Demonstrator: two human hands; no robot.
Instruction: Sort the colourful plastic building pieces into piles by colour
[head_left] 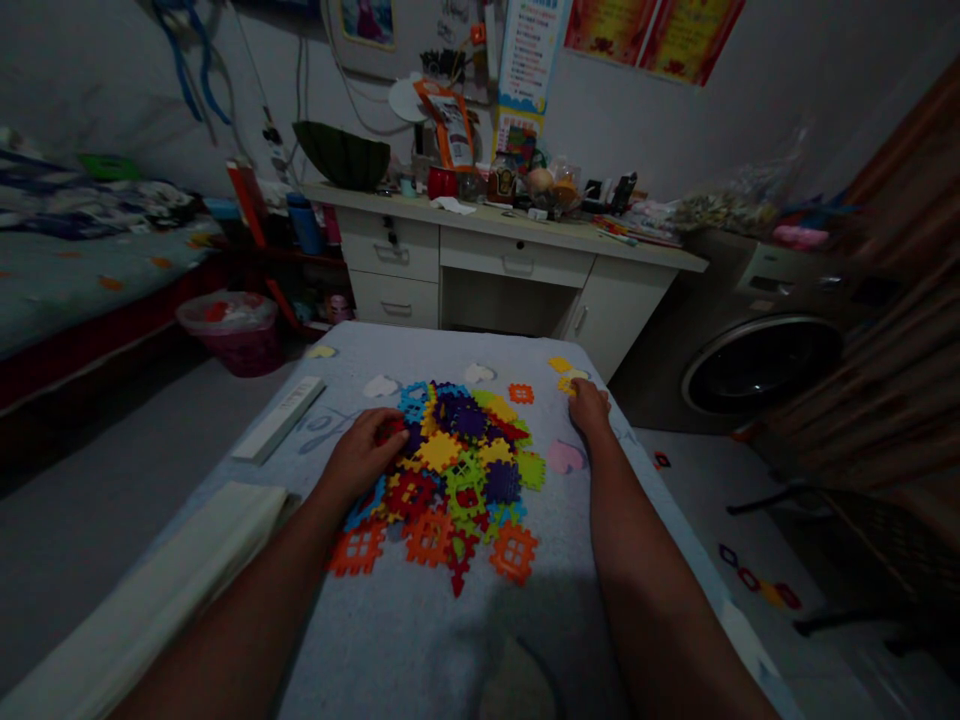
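A heap of interlocking plastic building tiles in yellow, purple, red, green, blue and orange lies in the middle of the cloth-covered table. At the heap's left edge is my left hand, its fingers curled around a red tile that they partly hide. My right hand reaches to the far right of the table, pinching a small yellow tile. Just beyond it lies another yellow tile. A separate orange window tile sits between that hand and the heap.
A long white box lies along the table's left side, near a folded pale cloth or sheet. Behind the table stands a cluttered white desk. A washing machine is at right; several tiles lie on the floor.
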